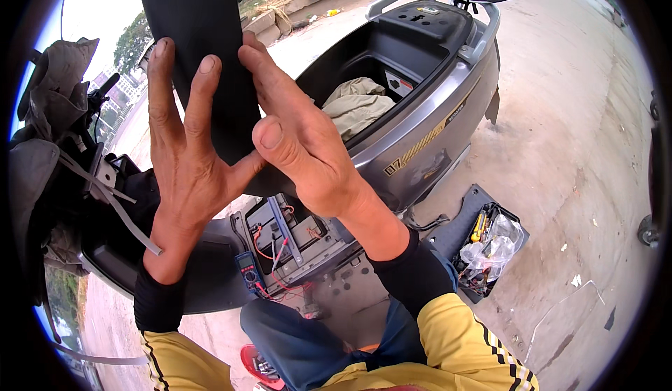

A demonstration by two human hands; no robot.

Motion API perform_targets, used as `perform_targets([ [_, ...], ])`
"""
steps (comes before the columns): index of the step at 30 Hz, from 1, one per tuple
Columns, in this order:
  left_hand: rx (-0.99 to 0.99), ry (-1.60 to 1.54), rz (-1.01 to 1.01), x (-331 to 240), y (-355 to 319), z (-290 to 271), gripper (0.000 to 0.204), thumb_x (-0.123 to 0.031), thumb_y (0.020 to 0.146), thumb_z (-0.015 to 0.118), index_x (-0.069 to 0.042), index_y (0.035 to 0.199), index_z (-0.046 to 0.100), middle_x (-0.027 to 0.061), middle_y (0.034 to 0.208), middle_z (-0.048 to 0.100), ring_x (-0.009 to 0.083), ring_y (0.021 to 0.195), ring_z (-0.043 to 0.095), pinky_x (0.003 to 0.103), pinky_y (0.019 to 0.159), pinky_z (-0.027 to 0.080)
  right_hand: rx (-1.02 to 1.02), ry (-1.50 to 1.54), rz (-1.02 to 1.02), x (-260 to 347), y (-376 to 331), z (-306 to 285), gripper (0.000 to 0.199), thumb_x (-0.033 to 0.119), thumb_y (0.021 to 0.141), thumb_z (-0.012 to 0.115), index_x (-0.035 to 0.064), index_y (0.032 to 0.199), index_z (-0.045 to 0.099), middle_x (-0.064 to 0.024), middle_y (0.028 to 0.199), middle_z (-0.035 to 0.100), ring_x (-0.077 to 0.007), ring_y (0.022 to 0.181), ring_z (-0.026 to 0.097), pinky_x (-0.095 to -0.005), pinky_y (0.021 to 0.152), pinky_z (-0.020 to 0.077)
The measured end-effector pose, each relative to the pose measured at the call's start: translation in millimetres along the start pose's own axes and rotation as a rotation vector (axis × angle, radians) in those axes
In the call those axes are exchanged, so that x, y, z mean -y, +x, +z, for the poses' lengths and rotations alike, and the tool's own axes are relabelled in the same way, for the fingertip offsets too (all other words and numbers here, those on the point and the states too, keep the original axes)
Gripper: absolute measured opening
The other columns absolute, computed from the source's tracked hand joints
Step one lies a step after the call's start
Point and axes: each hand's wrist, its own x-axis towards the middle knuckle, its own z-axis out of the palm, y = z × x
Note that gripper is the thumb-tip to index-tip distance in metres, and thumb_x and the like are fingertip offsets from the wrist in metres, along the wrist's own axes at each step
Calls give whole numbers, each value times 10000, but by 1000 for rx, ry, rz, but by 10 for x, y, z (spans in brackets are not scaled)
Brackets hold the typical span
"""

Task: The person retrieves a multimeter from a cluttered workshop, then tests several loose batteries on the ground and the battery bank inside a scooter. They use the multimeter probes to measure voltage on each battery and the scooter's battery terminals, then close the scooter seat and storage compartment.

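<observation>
Both my hands are raised in front of a long black panel [199, 13] that rises past the top of the view. My left hand [185, 156] has its fingers stretched and spread over the panel's face; its thumb points toward my other wrist. At the panel's right edge my right hand [304, 146] is open, thumb up, some fingers partly hidden. Whether either hand presses on the panel cannot be told. Below them lies the scooter's opened battery compartment [325, 247] with loose wires. A blue multimeter [248, 270] rests beside it, its red lead running across.
The grey scooter body [427, 139] stands ahead with its storage bin open and a beige cloth [357, 104] inside. A black tray of tools [483, 240] with clear plastic bags sits on the concrete at right. Handlebar covers [49, 153] and loose straps hang at left. A red container [259, 366] is near my legs.
</observation>
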Motion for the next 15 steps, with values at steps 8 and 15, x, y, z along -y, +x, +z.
perform_targets([
  [8,83,269,-120,180,-463,-169,688,-514,829,840,-361,1466,629,106,1746,212,473,1615,73,704,1252,43,101,-171,149,-156,-159,289,715,457,1073,612,-93,1511,480,-262,1412,628,-239,958,652,-344,901,530],
  [15,-113,495,71,605,-993,-202,716,-459,866,856,-242,1484,568,145,1716,264,450,1596,153,648,1251,215,-158,-716,250,-542,-282,-334,416,342,1025,733,17,1286,736,-107,1156,774,-160,1085,693,-295,978,518],
])
